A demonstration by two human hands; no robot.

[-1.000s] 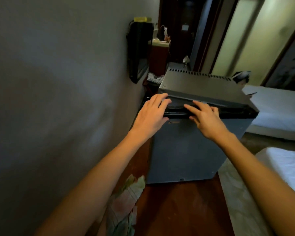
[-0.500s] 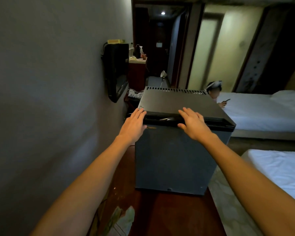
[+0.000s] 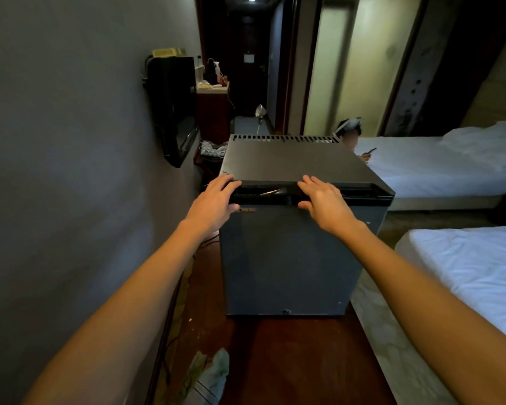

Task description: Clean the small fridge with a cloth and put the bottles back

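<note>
Grey-blue at the door and black on top: caught the small fridge upright on a reddish wooden desk, door toward the camera and vent slots along the far edge of the lid. Showed nothing of the inside, hidden behind that door. Could not read the small label under the top trim for blur. Cut off at the bottom edge what looked like a crumpled cloth, lying on the desk well short of the fridge's foot. Hid most of a seated person behind the far right corner of the lid, and lost the corridor beyond to darkness.

Found the left hand on the door's top left corner, fingers close together and nearly straight over the black recessed trim, thumb lower against the front. Found the right hand near the middle of the same trim, fingers together and straight, tips touching the lid's front edge, thumb spread apart along the trim — pressed flat rather than clamped, as far as could be seen.

Left only a narrow gap between the fridge's left side and the wall, with a cable running down there and a wall-mounted television just beyond. Showed bare desk before the door. Dropped away on the right to patterned carpet and a white bed — with a second bed farther back.
</note>
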